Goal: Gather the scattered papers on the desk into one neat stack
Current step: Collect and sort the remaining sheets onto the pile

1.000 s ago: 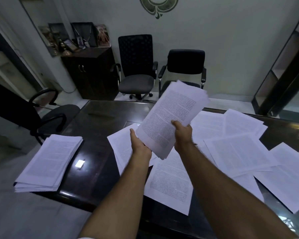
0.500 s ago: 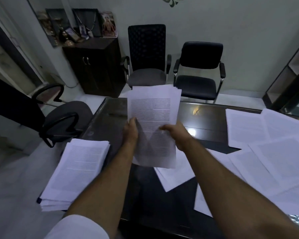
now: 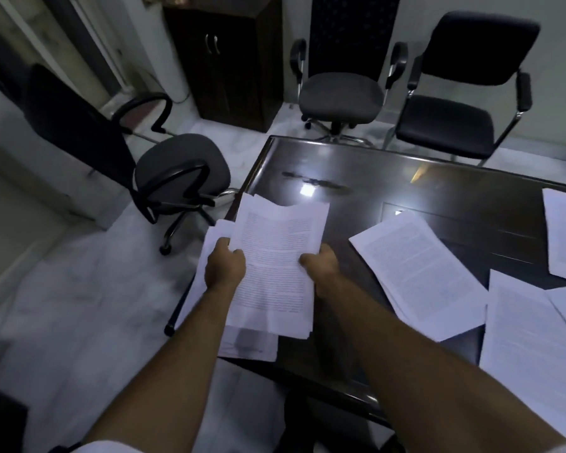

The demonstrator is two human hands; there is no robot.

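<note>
A bundle of printed sheets [image 3: 276,259] is gripped on both sides, by my left hand [image 3: 224,264] at its left edge and my right hand [image 3: 321,266] at its right edge. The bundle hangs directly over the paper stack [image 3: 247,346] at the desk's left front corner, hiding most of it. Loose printed papers lie to the right: one pile [image 3: 419,273] in the middle of the desk, and others [image 3: 533,335] at the right edge of the view.
The dark glossy desk [image 3: 389,188] has a bare far half. An office chair [image 3: 177,171] stands left of the desk, and two more chairs [image 3: 340,93] [image 3: 448,122] stand behind it. A dark cabinet [image 3: 229,60] is against the back wall.
My hands carried the bundle leftward and lowered it over the stack at the desk's left corner. The view turned left and down, so the scattered papers shifted to the right.
</note>
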